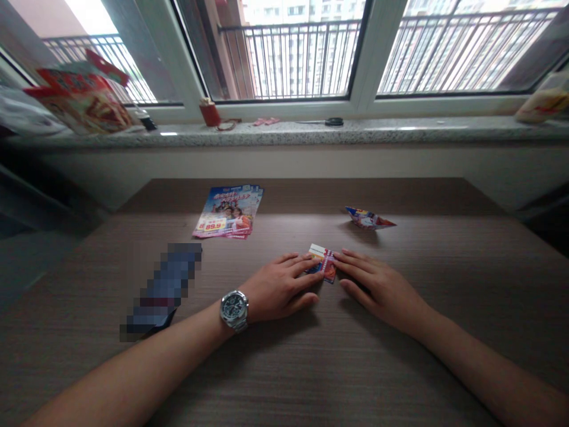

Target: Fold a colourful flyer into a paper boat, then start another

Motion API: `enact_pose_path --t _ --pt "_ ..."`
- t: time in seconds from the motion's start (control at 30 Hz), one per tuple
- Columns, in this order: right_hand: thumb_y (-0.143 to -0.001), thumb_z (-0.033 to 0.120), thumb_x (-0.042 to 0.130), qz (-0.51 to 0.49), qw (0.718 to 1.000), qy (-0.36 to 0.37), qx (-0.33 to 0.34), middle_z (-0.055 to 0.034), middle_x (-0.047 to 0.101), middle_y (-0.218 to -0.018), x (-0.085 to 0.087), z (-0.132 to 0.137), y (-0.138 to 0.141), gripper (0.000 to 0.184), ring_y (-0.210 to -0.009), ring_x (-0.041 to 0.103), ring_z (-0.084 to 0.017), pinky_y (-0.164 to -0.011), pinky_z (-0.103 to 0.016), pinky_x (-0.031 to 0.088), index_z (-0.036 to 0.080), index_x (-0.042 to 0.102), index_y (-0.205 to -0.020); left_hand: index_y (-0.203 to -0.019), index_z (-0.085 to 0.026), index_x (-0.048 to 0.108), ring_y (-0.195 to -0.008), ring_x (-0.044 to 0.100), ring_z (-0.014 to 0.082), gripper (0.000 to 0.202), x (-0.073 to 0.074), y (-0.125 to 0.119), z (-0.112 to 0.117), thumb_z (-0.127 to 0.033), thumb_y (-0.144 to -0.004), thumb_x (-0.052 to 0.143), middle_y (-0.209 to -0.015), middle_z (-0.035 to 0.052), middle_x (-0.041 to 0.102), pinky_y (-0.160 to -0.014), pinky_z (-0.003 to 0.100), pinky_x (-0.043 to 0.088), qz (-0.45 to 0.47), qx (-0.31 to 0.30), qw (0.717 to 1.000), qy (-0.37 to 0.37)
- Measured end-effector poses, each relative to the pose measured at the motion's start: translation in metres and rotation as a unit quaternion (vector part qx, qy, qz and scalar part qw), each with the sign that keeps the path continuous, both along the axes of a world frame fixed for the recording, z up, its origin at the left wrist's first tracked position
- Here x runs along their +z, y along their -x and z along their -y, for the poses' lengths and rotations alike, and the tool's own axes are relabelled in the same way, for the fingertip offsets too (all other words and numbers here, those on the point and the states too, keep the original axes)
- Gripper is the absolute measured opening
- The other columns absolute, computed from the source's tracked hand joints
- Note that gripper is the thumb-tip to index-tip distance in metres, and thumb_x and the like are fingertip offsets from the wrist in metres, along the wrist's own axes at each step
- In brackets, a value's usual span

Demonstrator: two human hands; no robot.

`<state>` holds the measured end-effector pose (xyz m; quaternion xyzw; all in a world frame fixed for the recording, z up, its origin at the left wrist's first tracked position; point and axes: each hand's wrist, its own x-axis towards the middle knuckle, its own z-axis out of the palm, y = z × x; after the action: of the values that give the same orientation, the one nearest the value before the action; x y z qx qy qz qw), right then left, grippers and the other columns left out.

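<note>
Both hands flat on the bench (400, 367): left hand (278, 289) and right hand (377, 284), fingers spread open, press the small folded paper (324, 263) between them; flyers (229, 212) lie beyond.

Left hand (279, 289) and right hand (379, 286) on folded paper (324, 263) (flat on table (453, 267))

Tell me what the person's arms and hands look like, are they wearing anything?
No sleeves show; both arms are bare up to the picture's edge. The left hand has a silver metal wristwatch with a dark round dial at its wrist. The right hand wears nothing visible.
</note>
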<state>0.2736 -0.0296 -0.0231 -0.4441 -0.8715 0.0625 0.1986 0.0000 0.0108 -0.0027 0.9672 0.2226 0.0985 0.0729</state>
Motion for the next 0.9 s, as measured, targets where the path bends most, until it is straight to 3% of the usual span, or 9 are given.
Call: enact_pose_path --t 0.47,0.9 --pt "-0.101 0.028 0.051 -0.035 0.999 -0.007 0.004 -0.0112 0.063 -0.139 0.0008 0.0006 -0.0001 0.037 -0.131 0.056 -0.027 -0.109 -0.048 0.049 0.022 0.062 -0.136 -0.146 -0.023 0.048 -0.144 0.041 0.0262 0.047 0.0003 0.0001 0.0003 -0.039 -0.102 0.048 -0.153 0.0096 0.046 -0.122 0.047 0.029 0.01 -0.005 1.0 0.012" --pt "-0.097 0.018 0.058 -0.072 0.993 -0.032 0.088 -0.0068 0.07 -0.13 0.0058 -0.0011 0.0005 0.029 -0.126 0.062 -0.024 -0.106 -0.042 0.053 0.026 0.07 -0.122 -0.139 -0.022 0.054 -0.138 0.049 0.0282 0.043 0.0002 -0.0003 0.0011 -0.043 -0.101 0.051 -0.149 0.0113 0.052 -0.114 0.046 0.04 0.027 -0.037 0.999 -0.005"
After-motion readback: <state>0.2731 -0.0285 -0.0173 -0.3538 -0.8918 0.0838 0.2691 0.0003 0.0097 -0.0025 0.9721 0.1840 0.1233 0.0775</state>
